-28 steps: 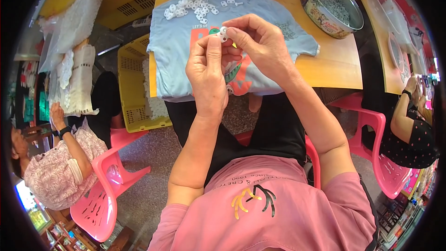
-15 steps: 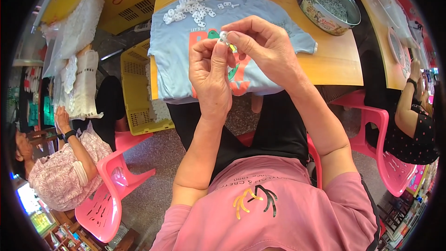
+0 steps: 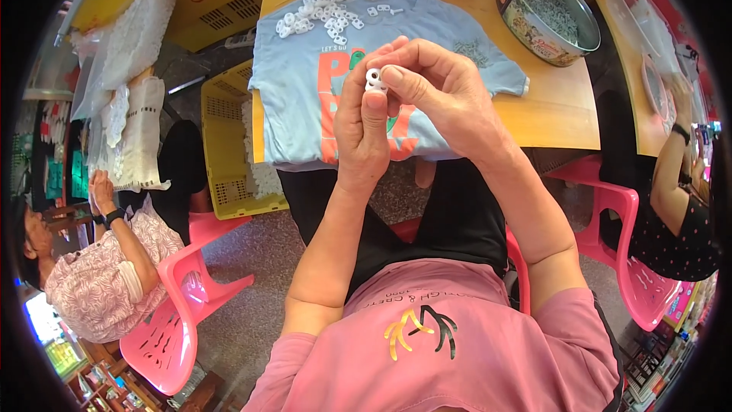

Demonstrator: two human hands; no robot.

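Item: two hands pinching one small white plastic fitting.
Beyond the hands, a blue shirt (image 3: 305, 99) is lying under loose white pieces (image 3: 324, 16); left hand (image 3: 364, 134) and right hand (image 3: 438, 92) are clamping the fitting (image 3: 374, 80) between fingertips. Risk: it is small, likely slipping floorward if grip loosens.

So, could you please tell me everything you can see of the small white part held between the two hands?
The small white part looks like moulded plastic, with at least one round hole through it; finer detail is too small to tell. It is held up above the light blue T-shirt spread on the wooden table, pinched between the fingertips of the left hand and the right hand, which partly hide it.
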